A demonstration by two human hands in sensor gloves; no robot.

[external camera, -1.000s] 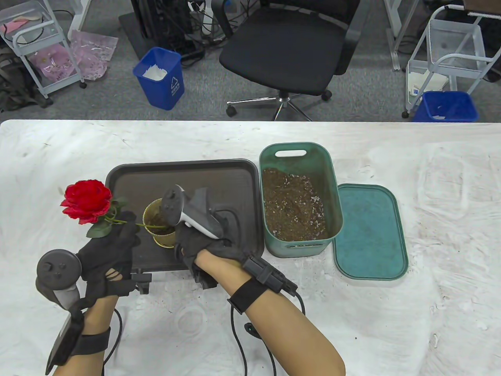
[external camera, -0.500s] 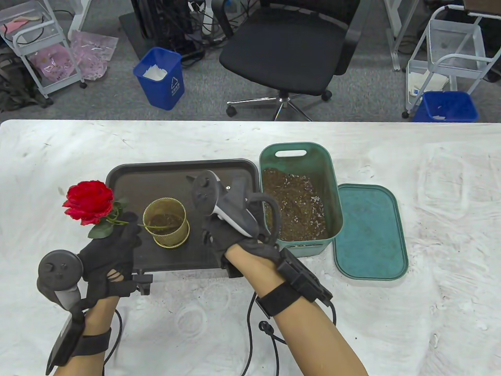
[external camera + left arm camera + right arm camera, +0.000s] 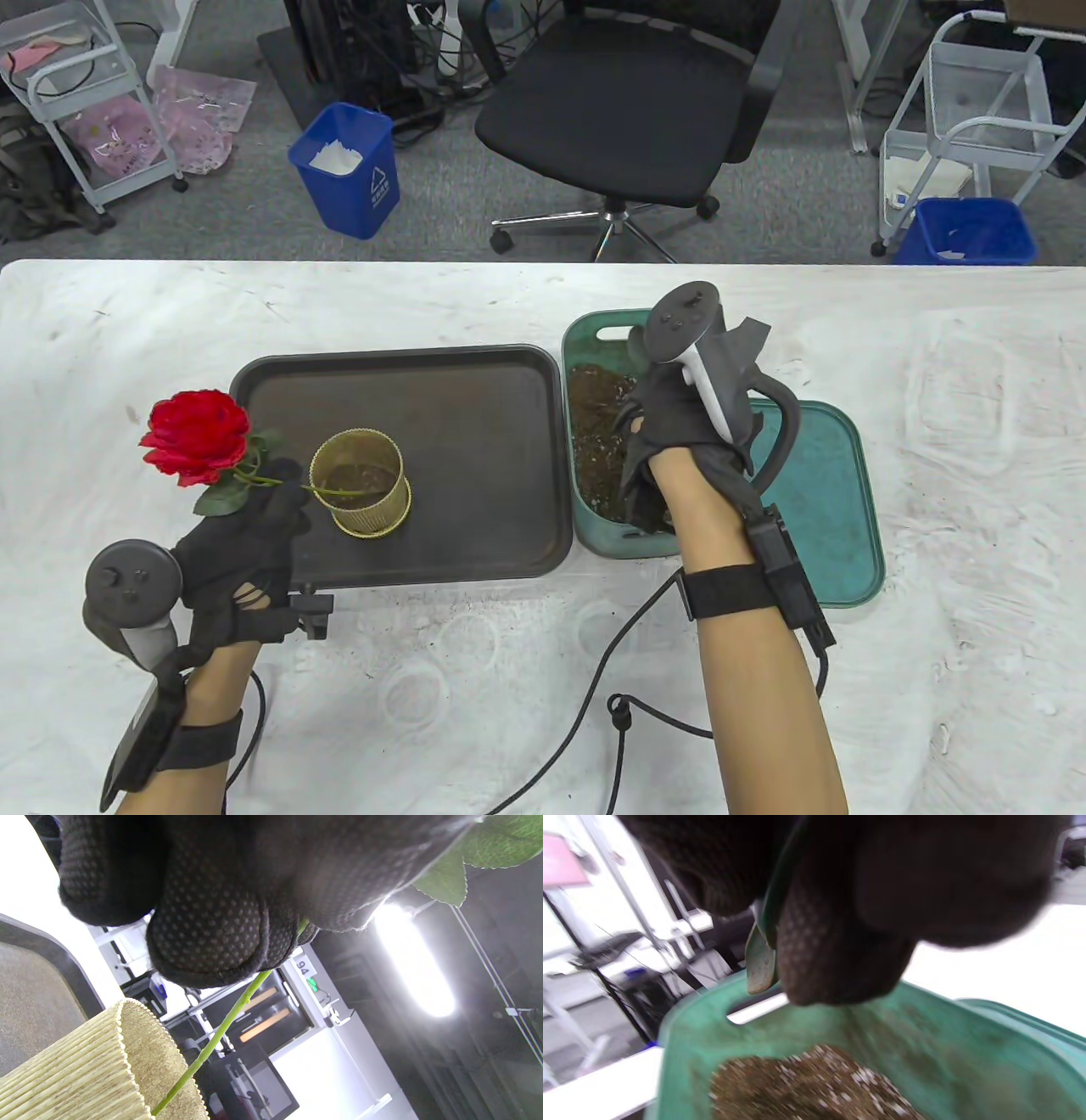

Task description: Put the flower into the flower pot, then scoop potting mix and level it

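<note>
Fingers of the left hand (image 3: 242,543) pinch the thin green stem (image 3: 220,1035) of the red fake rose (image 3: 197,435). The stem leans across the rim of the small round gold ribbed flower pot (image 3: 361,492), with its low end down inside. The red bloom hangs out to the left, past the pot's edge. The pot stands on the dark brown plastic tray (image 3: 475,407), near the tray's left side.

The right hand (image 3: 679,424) is over the green plastic tub of brown potting mix (image 3: 594,441), which sits just beside the tray on the right. In the right wrist view its fingers curl round a thin green tool, a small scoop (image 3: 760,959) as far as I can tell, with its tip just above the mix. That view is blurry, so I cannot tell if any mix is on it. The flat green tub lid (image 3: 831,509) lies on the white worktop (image 3: 976,424), touching the tub's right side.

The rose looks light, and its stem looks thin and bendy. The bloom looks like the heavy end, so I think it will tip over if let go. Holding low on the stem, close to the pot, seems best. The mix is loose and crumbly and may spill, so the scoop should stay level.
</note>
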